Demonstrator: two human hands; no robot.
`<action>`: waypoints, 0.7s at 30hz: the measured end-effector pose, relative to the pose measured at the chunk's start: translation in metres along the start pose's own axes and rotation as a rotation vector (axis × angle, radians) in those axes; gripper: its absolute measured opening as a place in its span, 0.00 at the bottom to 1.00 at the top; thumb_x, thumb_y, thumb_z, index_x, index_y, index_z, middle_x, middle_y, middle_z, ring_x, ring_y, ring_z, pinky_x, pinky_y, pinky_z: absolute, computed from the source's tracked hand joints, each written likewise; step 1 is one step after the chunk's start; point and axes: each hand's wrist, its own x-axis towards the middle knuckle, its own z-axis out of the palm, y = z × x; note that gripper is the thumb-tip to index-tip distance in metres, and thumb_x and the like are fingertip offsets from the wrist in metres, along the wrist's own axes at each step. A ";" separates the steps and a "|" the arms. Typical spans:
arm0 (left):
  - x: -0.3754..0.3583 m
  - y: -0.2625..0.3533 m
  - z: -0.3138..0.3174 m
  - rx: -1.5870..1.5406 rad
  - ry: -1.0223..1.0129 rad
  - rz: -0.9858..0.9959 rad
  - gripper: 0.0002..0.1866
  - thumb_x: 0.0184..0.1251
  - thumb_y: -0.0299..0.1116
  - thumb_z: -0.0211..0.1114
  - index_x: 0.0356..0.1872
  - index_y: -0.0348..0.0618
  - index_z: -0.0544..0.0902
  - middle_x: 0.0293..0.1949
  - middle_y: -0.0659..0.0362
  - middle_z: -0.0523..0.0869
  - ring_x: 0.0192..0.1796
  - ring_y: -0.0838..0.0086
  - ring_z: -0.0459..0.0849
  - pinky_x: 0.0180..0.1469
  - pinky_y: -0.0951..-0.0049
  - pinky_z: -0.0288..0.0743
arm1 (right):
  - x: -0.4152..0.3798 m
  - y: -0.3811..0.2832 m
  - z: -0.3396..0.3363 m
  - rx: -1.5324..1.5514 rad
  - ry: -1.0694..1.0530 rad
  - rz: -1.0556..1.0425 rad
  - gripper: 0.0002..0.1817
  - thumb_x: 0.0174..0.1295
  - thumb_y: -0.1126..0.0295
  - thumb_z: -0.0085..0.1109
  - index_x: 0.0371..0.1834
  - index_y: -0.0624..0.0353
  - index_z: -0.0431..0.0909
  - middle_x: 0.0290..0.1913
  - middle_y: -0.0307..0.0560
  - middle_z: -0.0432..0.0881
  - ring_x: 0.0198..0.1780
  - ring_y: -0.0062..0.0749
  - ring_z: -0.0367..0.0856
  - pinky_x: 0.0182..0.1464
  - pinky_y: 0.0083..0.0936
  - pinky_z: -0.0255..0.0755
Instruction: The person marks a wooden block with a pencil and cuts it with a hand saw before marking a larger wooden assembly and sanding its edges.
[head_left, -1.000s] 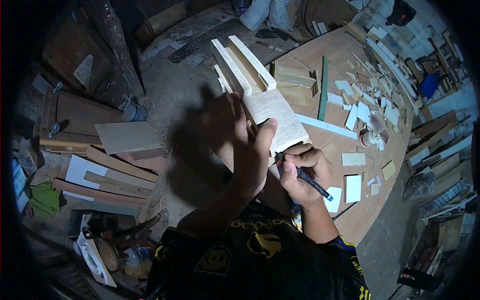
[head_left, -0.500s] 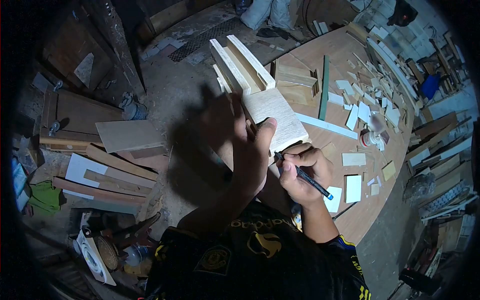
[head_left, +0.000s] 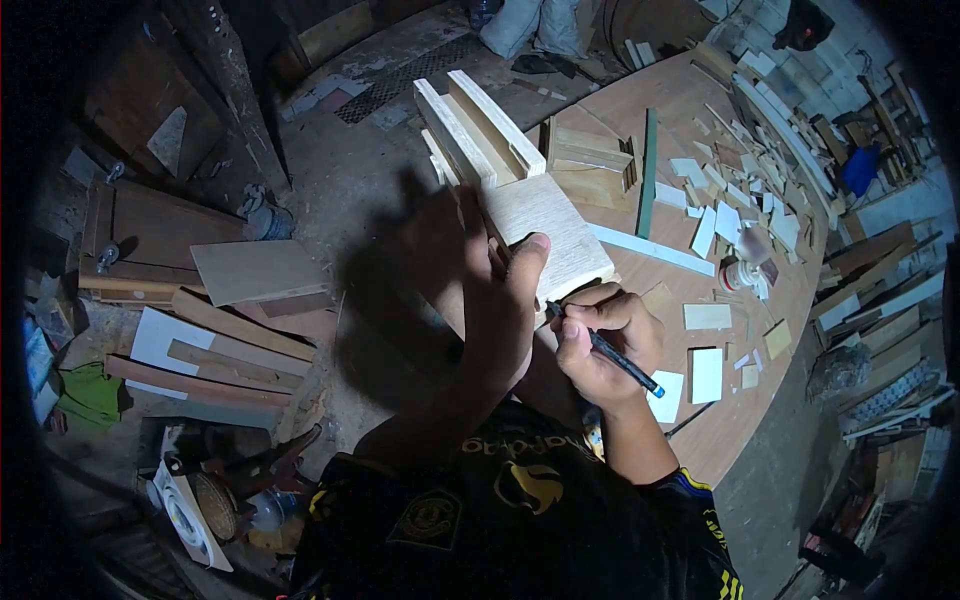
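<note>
A pale wooden piece (head_left: 545, 222) with a flat square face at its near end and a long open channel (head_left: 482, 120) at its far end lies before me. My left hand (head_left: 505, 285) grips its left side, thumb pressed on the flat face and the other fingers in shadow underneath. In my right hand (head_left: 612, 345) is a dark marker pen (head_left: 628, 365) with a blue end, pinched between thumb and fingers. The pen's tip is right at the near edge of the flat face, and the right fingers rest close along that same edge.
Beneath and to the right spreads a wooden table (head_left: 740, 420) scattered with small board offcuts (head_left: 707, 376). A green strip (head_left: 649, 175), a white strip (head_left: 655, 250) and a small tub (head_left: 740, 277) lie on it. Planks (head_left: 220, 345) are stacked on the floor at left.
The wooden piece has shifted very slightly to the left, with my left hand along with it. My right hand keeps the pen at the near edge.
</note>
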 end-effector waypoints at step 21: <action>0.004 -0.041 -0.034 0.367 -0.258 0.675 0.25 0.72 0.33 0.56 0.66 0.42 0.60 0.60 0.43 0.60 0.61 0.53 0.73 0.60 0.55 0.77 | 0.003 0.008 0.011 0.063 0.087 0.064 0.10 0.54 0.77 0.69 0.30 0.64 0.75 0.28 0.51 0.85 0.27 0.31 0.84 0.31 0.21 0.75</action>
